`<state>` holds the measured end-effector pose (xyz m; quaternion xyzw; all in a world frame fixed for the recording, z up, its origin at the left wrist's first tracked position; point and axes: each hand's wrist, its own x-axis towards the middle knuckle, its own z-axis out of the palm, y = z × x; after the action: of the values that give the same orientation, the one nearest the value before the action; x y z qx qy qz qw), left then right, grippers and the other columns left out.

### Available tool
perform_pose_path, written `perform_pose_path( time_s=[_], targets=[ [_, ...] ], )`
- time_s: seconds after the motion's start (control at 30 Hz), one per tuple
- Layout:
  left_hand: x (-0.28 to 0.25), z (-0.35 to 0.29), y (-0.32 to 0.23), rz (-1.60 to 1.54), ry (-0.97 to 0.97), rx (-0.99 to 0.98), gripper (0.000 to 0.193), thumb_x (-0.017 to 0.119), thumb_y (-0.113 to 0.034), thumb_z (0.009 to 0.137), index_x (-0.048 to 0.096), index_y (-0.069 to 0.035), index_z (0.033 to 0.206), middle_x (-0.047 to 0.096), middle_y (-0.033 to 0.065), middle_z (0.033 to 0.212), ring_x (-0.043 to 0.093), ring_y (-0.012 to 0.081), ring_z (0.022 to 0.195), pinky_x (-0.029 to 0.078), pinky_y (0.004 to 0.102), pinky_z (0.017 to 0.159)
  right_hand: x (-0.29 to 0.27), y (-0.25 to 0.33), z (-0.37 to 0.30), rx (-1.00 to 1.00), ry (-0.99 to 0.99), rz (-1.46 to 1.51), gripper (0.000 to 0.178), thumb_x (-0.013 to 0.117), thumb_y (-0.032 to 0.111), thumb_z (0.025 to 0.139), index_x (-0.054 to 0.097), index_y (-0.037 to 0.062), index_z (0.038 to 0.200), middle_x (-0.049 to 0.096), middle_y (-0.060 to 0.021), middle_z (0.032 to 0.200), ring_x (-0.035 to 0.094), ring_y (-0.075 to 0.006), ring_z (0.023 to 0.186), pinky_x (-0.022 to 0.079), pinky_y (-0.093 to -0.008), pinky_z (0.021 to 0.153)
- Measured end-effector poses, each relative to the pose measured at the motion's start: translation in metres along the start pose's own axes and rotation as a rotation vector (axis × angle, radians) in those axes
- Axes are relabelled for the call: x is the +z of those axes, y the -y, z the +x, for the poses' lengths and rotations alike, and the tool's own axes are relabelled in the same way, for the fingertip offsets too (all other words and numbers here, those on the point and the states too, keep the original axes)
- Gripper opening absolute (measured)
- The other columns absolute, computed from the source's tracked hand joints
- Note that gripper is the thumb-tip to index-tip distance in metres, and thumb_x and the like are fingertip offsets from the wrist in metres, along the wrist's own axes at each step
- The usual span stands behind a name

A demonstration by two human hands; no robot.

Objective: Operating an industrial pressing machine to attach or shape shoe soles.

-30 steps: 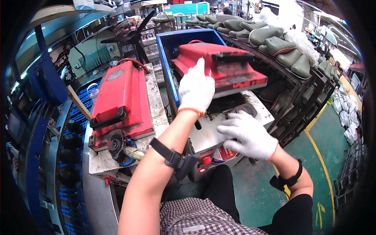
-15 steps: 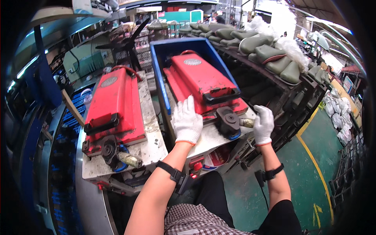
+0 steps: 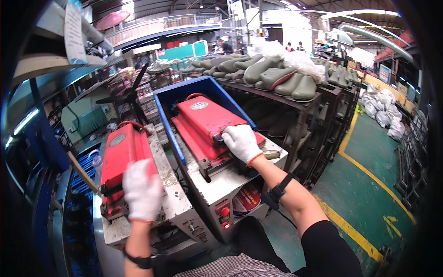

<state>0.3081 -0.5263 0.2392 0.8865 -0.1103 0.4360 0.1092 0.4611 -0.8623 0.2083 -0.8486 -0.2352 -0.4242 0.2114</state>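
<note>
Two box-shaped machines with red metal covers stand side by side before me. My right hand, in a white knit glove, is closed over the black handle at the front of the right red cover. That hand hides most of the handle and the black knob area below it; a worn grip sticks out beside it. My left hand, gloved too, is smeared by motion over the front of the left red cover, close to its black handle. Its fingers cannot be made out.
A blue metal hood surrounds the right cover. Beyond, a dark rack carries rows of green clog-like shoes. Black fan blades stand behind the left machine, and a wooden stick leans at its left. Yellow lines mark the green floor.
My right hand has moved from the worn grip onto the right cover's handle. My left hand has swung left from beside the right cover to the left machine. The whole view has shifted.
</note>
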Motion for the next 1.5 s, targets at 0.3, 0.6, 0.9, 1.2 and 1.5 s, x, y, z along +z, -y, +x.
perform_pose_path(
  time_s=[0.3,0.6,0.9,1.2,1.5],
  targets=[
    [-0.039,-0.005,0.11,0.164,0.412,-0.315,0.045,0.069,-0.05,0.089,0.074,-0.006,0.084,0.071,0.0214,0.081,0.071,0.0409,0.085,0.053,0.0493,0.074,0.016,0.016,0.011,-0.01,0.056,-0.143,0.026,0.058,0.028,0.098,0.068,0.0125,0.081,0.07,-0.015,0.077,0.069,-0.0377,0.073,0.05,-0.0513,0.074],
    [-0.011,-0.004,0.107,0.225,0.207,-0.173,0.058,0.065,-0.069,0.086,0.078,-0.013,0.075,0.071,0.0156,0.068,0.074,0.0342,0.067,0.056,0.0467,0.062,0.011,-0.005,0.002,-0.057,-0.032,-0.26,0.033,0.053,0.027,0.103,0.064,0.0094,0.079,0.065,-0.0184,0.072,0.066,-0.0378,0.066,0.048,-0.0538,0.063],
    [-0.017,-0.023,0.119,0.193,0.153,-0.155,0.047,0.073,-0.057,0.088,0.074,-0.01,0.086,0.073,0.0134,0.077,0.073,0.0325,0.074,0.055,0.0445,0.068,0.038,-0.019,0.003,0.046,0.007,-0.152,0.028,0.055,0.027,0.105,0.07,0.006,0.097,0.068,-0.0194,0.084,0.063,-0.0407,0.086,0.046,-0.0524,0.08],
    [-0.114,-0.042,0.206,-0.323,-0.722,-0.644,0.073,0.069,-0.017,0.1,0.031,-0.001,0.159,0.064,0.0061,0.111,0.061,0.0177,0.1,0.051,0.0334,0.097,0.036,-0.032,0.002,0.013,-0.022,-0.086,0.031,0.051,0.027,0.107,0.067,0.0024,0.096,0.065,-0.0219,0.081,0.064,-0.0411,0.079,0.046,-0.0521,0.072],
    [-0.184,0.007,0.225,-0.697,-0.944,-0.689,0.042,0.063,-0.014,0.093,0.062,-0.006,0.135,0.07,0.0107,0.111,0.067,0.0222,0.1,0.053,0.0369,0.092,0.04,-0.046,-0.001,-0.007,-0.035,-0.08,0.03,0.052,0.025,0.107,0.066,0.0017,0.096,0.066,-0.0229,0.083,0.065,-0.0421,0.079,0.046,-0.0521,0.071]
  ],
)
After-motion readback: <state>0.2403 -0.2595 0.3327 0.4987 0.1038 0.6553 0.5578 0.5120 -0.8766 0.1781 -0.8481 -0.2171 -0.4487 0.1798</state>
